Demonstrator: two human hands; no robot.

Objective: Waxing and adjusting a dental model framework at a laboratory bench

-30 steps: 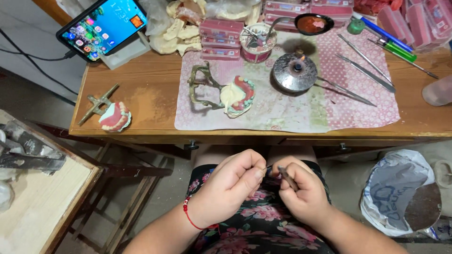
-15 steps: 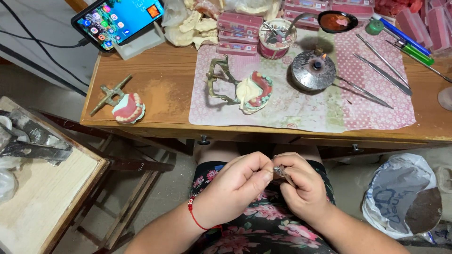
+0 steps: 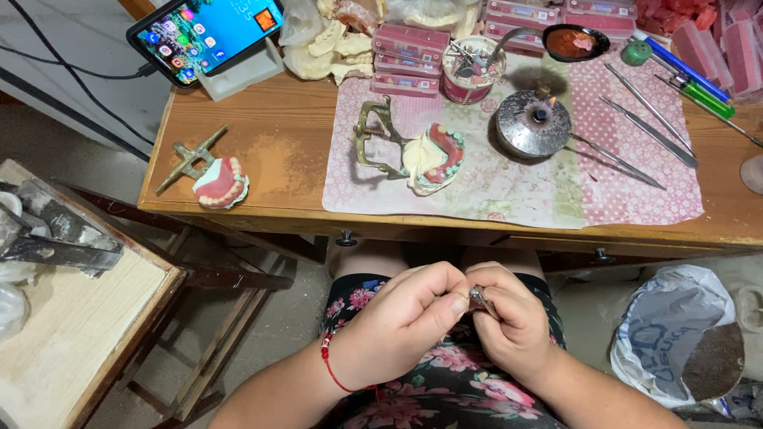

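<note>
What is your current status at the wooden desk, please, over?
Left hand and right hand together over lap, pinching small thin metal tool. Two denture models on brass articulators untouched on wooden desk. Nothing obstructing.

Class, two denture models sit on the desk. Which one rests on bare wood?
The left denture model, beside the brass frame; the other lies on the patterned mat.

A thin red bracelet point(image 3: 332, 367) is worn above the left hand point(image 3: 401, 318). Pink and red flowers with green leaves are printed on the black dress point(image 3: 445, 389). The desk point(image 3: 278, 151) is brown wood, overlaid by a pink and pale green mat point(image 3: 517, 183) patterned with small florals. Pink gums are seen on the denture model point(image 3: 221, 181). The burner lid point(image 3: 531, 123) is silver.
</note>
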